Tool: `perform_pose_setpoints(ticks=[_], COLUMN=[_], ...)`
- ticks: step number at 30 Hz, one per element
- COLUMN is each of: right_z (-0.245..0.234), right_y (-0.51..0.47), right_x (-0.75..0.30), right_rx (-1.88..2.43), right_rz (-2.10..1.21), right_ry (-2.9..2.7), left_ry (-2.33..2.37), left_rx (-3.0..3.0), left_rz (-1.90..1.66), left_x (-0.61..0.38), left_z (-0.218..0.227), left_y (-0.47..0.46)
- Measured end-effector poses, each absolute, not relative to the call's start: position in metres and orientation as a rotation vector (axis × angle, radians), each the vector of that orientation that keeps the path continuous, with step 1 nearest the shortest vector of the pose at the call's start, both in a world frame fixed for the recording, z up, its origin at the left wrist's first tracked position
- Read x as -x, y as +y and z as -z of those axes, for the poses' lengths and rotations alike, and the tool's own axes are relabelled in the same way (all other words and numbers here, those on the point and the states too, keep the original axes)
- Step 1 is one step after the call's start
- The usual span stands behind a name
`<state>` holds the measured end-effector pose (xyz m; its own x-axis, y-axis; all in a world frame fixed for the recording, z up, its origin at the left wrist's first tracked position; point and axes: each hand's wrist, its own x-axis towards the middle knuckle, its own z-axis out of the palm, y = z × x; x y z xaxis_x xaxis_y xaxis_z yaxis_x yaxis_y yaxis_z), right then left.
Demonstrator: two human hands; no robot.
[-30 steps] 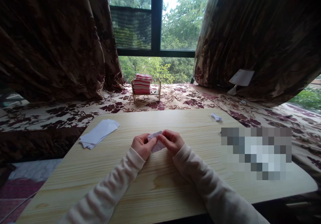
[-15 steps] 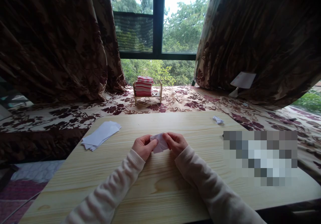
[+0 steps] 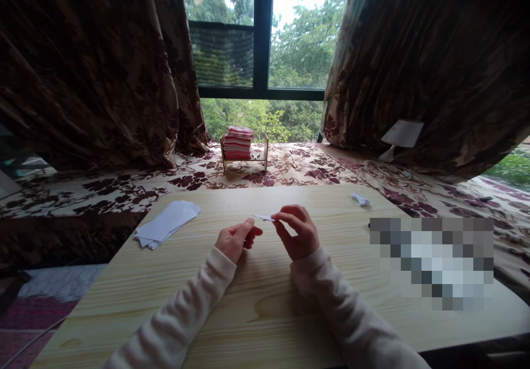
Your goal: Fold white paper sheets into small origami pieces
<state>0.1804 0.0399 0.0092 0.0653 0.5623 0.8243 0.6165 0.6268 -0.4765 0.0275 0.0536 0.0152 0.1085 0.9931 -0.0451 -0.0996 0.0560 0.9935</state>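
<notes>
White paper piece [image 3: 262, 218] is between the two hands, mid-worktop [image 3: 256, 325] left to right, nearer the far edge than the near one. Right hand [image 3: 301, 232] has it: thumb and index fingers pinch its right end. Long axis runs roughly along the far edge, dipping slightly to the right. From the right fingers it sticks out leftward; its free end sits just above and beside the left thumb tip. Right hand is nearer, being in contact. Left hand [image 3: 235, 241] has fingers loosely curled; can't tell if they touch the paper or close on anything.

Stack of paper slips [image 3: 169, 224] lies by the far left corner, small folded piece [image 3: 360, 198] near the far right corner.

Hard to make out: paper is almost edge-on, so faces and creases don't show. Left fingertips partly hidden. Pixelated patch [image 3: 434, 261] covers whatever is toward the right edge. Near edge partly cut off by the frame and sleeves.
</notes>
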Motion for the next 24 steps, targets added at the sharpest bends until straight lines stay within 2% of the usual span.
perform_pose_setpoints(ticks=[3,11,24], right_z=[-0.011,-0.012,-0.011], right_y=[0.035,0.032,0.031], right_x=[-0.178,-0.172,-0.167], right_rx=[0.961,0.969,1.002], right_rz=[0.212,0.394,0.355], right_ry=[-1.726,-1.902,-1.986], left_ry=[0.962,0.942,0.937], left_rx=[-0.961,-0.816,-0.795], left_rz=[-1.038,-1.116,-1.153], left_x=[-0.032,-0.033,-0.030], left_z=[-0.015,-0.010,-0.008], left_y=[0.052,0.054,0.056])
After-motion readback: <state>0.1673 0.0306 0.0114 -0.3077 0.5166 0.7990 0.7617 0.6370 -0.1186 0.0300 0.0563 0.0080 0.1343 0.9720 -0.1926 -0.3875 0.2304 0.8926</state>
